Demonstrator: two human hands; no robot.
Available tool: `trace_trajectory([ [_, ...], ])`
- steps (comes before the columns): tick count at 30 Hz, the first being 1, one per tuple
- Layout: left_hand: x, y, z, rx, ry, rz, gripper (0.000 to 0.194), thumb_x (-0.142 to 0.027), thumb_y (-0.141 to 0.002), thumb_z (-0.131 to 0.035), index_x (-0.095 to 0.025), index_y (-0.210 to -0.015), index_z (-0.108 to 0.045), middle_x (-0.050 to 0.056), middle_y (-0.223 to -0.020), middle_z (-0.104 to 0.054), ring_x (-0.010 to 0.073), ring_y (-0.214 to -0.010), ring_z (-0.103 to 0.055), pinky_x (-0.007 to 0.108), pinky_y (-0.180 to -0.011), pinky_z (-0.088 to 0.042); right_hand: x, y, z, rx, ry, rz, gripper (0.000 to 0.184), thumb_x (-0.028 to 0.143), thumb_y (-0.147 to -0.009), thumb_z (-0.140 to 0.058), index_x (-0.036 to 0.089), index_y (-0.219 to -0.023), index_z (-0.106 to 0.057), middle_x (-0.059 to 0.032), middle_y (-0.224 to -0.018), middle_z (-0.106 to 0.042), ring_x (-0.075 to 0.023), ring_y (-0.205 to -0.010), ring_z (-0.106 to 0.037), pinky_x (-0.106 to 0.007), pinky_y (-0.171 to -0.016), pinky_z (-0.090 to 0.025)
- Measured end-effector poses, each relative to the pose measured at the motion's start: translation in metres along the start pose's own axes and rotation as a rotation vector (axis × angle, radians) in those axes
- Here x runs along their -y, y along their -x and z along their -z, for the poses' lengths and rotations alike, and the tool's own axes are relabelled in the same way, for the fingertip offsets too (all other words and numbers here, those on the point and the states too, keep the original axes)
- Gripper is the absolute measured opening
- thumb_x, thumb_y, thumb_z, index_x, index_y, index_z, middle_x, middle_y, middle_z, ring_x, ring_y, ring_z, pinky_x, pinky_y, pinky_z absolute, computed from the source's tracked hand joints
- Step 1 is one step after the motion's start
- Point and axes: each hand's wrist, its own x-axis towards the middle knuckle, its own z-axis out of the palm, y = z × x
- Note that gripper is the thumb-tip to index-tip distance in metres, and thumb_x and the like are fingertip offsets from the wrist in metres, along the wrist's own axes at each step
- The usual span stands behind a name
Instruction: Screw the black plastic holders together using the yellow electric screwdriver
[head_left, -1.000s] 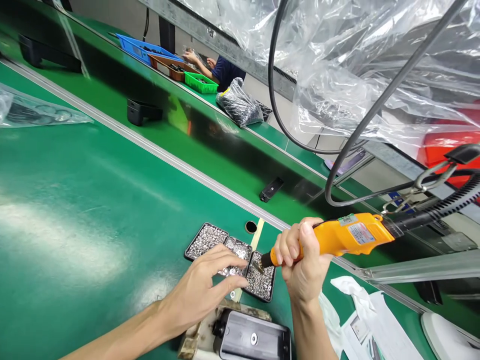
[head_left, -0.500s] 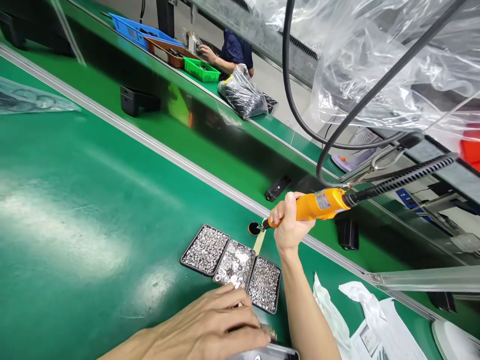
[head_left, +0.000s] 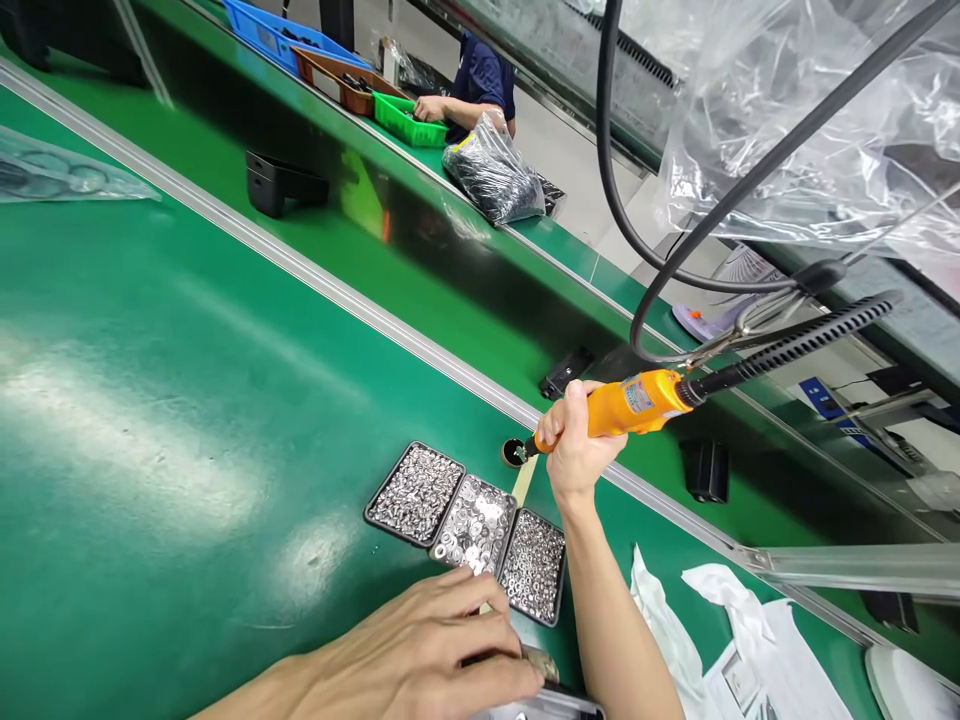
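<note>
In the head view, the right hand (head_left: pixel 581 450) is wrapped closely around one orange, barrel-shaped power screwdriver (head_left: pixel 630 403), tilted, its dark tip at the mouth of one small round black cup (head_left: pixel 514 453). The left hand (head_left: pixel 450 650) lies palm down at the bottom edge, its fingers bent and fairly close together over one grey-and-black box-shaped housing (head_left: pixel 555 704), mostly hidden and cut off by the frame; whether they grip it I cannot tell. Between the hands and the cup, three shallow black trays (head_left: pixel 474 525) sit edge to edge in a row on the green worktop (head_left: pixel 187 400): the middle one holds flat silver washers, the outer two small silver metal pieces, all too many to count. One pale yellow strip (head_left: pixel 525 482) runs beside the cup. Beyond the metal rail, at least four black plastic parts (head_left: pixel 276 185) lie spaced along the green channel. Farther back are three open bins, one blue (head_left: pixel 262 38), one brown (head_left: pixel 330 78) and one green (head_left: pixel 405 120), and one person in dark blue (head_left: pixel 484 80) has a hand at the green one.
</note>
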Motion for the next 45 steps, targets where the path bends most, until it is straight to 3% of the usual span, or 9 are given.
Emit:
trace_trajectory([
  [10,0.001,0.0,-0.004,-0.018,-0.057,-0.037,0.029,-0.027,-0.1,-0.067,-0.022,-0.128,-0.058,0.003,-0.101,-0.072,0.0216,-0.093,-0.058,0.032,-0.076,-0.04,-0.004,0.0,0.0,0.003,-0.008,0.007,0.027,0.036,-0.09,-0.076,0.023,-0.087,-0.052,0.0135,-0.05,-0.042,-0.0056,-0.034,-0.037,-0.02,-0.033,-0.039],
  [17,0.0,0.001,-0.002,-0.023,-0.064,-0.031,0.024,-0.031,-0.103,-0.061,-0.023,-0.125,-0.058,0.003,-0.102,-0.072,0.0213,-0.093,-0.059,0.033,-0.074,-0.04,-0.004,0.001,0.001,0.011,-0.009,0.013,0.026,0.035,-0.091,-0.075,0.023,-0.087,-0.052,0.0136,-0.05,-0.042,-0.0058,-0.034,-0.037,-0.02,-0.034,-0.039],
  [24,-0.004,0.0,0.002,-0.011,-0.052,-0.001,0.03,-0.03,-0.101,-0.066,-0.024,-0.13,-0.059,0.002,-0.104,-0.072,0.0208,-0.095,-0.06,0.033,-0.079,-0.045,0.004,-0.002,0.004,0.003,-0.008,0.02,0.027,0.037,-0.091,-0.075,0.023,-0.088,-0.052,0.0136,-0.049,-0.042,-0.0065,-0.035,-0.038,-0.02,-0.034,-0.039],
  [36,-0.009,0.001,0.007,0.066,-0.019,0.062,0.028,-0.034,-0.101,-0.064,-0.025,-0.128,-0.062,0.003,-0.104,-0.071,0.0219,-0.096,-0.058,0.034,-0.085,-0.047,0.01,-0.004,0.009,-0.015,0.027,0.031,0.023,0.033,-0.092,-0.073,0.024,-0.088,-0.052,0.0135,-0.049,-0.042,-0.0068,-0.036,-0.037,-0.021,-0.035,-0.04],
  [45,-0.017,-0.005,0.021,0.19,-0.04,0.111,0.031,-0.023,-0.096,-0.071,-0.022,-0.126,-0.063,0.004,-0.108,-0.069,0.0232,-0.102,-0.058,0.036,-0.094,-0.049,0.01,-0.004,0.009,-0.013,0.025,0.027,0.022,0.032,-0.091,-0.073,0.023,-0.085,-0.053,0.0134,-0.049,-0.043,-0.007,-0.035,-0.038,-0.021,-0.034,-0.039],
])
